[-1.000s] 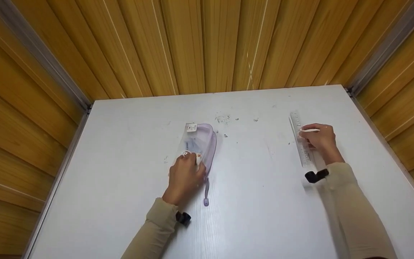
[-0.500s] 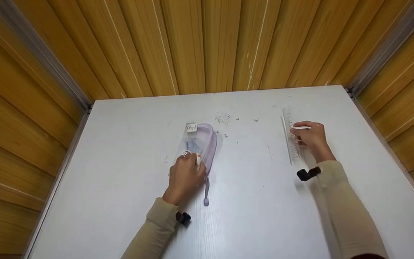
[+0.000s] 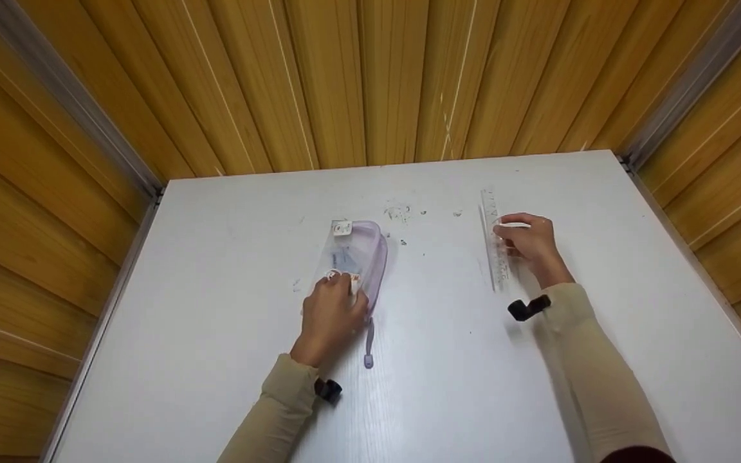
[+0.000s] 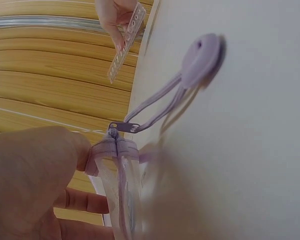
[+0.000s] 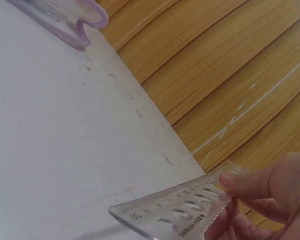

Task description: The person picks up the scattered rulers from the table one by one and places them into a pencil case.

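A clear pencil case (image 3: 367, 241) with lavender zip edging lies left of the table's middle, some pale blue and white things showing through it. My left hand (image 3: 332, 315) grips its near end, thumb and fingers on either side in the left wrist view. The zip slider (image 4: 124, 126) sits at that end, a lavender cord pull (image 4: 202, 60) hanging from it. In the right wrist view the two lavender edges (image 5: 85, 37) part at the far end. My right hand (image 3: 531, 244) pinches a clear plastic ruler (image 3: 491, 218) by its edge, held above the table to the case's right.
The white table (image 3: 428, 386) has small dark marks (image 3: 399, 212) beyond the case. Yellow wood-look panels (image 3: 390, 83) stand behind its far edge and on both sides.
My right hand has carried the ruler leftward, closer to the pencil case. My left hand and the case have stayed where they were.
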{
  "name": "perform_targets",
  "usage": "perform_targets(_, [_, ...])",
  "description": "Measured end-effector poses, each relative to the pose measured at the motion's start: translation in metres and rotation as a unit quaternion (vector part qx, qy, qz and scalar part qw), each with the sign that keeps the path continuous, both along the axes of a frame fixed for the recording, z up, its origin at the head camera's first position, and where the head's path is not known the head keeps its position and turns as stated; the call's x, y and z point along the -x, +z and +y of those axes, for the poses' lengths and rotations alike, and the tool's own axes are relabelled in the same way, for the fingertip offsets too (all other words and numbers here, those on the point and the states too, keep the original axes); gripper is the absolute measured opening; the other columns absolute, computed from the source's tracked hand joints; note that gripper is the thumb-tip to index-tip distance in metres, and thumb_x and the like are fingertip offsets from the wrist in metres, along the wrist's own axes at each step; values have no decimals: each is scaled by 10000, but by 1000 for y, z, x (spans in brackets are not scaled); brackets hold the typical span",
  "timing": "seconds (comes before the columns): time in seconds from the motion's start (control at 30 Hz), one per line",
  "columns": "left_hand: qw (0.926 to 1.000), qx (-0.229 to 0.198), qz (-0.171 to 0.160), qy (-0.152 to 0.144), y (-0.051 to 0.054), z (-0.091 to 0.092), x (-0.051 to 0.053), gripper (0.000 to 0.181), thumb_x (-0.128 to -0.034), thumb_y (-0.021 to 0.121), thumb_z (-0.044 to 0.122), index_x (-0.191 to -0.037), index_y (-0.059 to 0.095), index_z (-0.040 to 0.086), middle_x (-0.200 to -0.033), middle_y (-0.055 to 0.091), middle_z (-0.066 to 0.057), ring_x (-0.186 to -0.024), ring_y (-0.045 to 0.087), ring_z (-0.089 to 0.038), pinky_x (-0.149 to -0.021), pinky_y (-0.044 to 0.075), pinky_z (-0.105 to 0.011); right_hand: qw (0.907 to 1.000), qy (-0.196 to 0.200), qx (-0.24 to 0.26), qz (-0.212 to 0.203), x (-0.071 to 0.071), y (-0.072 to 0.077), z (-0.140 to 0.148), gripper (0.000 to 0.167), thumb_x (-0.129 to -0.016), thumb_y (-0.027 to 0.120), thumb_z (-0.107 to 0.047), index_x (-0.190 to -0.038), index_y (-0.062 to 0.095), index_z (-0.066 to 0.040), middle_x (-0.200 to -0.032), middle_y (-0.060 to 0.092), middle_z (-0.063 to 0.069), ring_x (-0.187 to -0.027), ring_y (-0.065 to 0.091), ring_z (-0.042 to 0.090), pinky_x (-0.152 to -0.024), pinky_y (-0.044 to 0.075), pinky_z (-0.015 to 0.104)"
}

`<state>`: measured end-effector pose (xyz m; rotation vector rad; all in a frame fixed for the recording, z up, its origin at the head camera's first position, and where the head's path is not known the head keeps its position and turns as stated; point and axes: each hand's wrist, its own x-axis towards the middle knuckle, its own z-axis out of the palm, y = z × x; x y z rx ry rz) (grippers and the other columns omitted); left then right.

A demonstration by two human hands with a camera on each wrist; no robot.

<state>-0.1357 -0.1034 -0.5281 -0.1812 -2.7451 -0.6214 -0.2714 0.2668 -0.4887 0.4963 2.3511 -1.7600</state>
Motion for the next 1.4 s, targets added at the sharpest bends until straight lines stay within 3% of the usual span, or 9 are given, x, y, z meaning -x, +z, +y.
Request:
perform_targets(0.33, [9993,18,358,-50,0,0,0,210,-909,639,251,-853,647,49,-759,628,-74,-662,580,-257,-526,523,-496,9991,33,427,51,3,-3,-35,385,-922,768,-203,-1282,660,-120,-1039,694,72,-809,612,167,-674,546,272])
perform_targets(0.83, [9995,-7,327,-47,1,1,1,223,-914,644,261,-867,657,43,-766,628,-81,-666,587,-267,-537,525,-494,9987,231,462,-30,7,-8,-81,358,-925,763,-215,-1262,667,-138,-1097,692,94,-885,622,190,-726,553,285])
perform_targets(1.4, [9994,82,333,-47,1,-1,-1,217,-903,654,264,-872,655,50,-778,633,-81,-669,599,-256,-533,537,-482,9943,222,1029,170,0,-9,-128,333,-907,773,-159,-1221,680,-98,-1023,694,131,-770,624,171,-679,570,301])
